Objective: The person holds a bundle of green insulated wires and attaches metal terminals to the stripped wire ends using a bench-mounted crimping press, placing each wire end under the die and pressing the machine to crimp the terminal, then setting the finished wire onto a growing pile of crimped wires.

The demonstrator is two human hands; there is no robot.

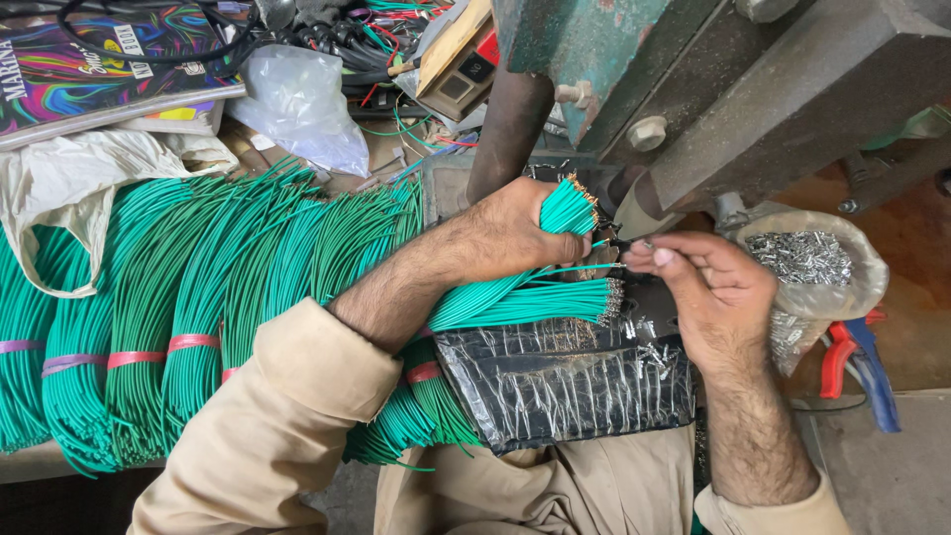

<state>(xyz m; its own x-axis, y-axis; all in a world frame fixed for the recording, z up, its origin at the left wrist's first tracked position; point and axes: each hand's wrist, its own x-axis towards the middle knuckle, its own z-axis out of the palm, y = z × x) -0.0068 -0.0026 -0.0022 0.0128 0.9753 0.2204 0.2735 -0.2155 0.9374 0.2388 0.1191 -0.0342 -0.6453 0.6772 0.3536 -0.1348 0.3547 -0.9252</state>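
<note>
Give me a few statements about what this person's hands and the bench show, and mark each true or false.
1. The left hand grips a bunch of green wires. True.
2. The right hand holds the red and blue pliers. False: the pliers lie on the bench beside it.
3. The bundled wires are tied with pink bands. True.
4. The clear bag holds green wires. False: it holds small metal pieces.
</note>
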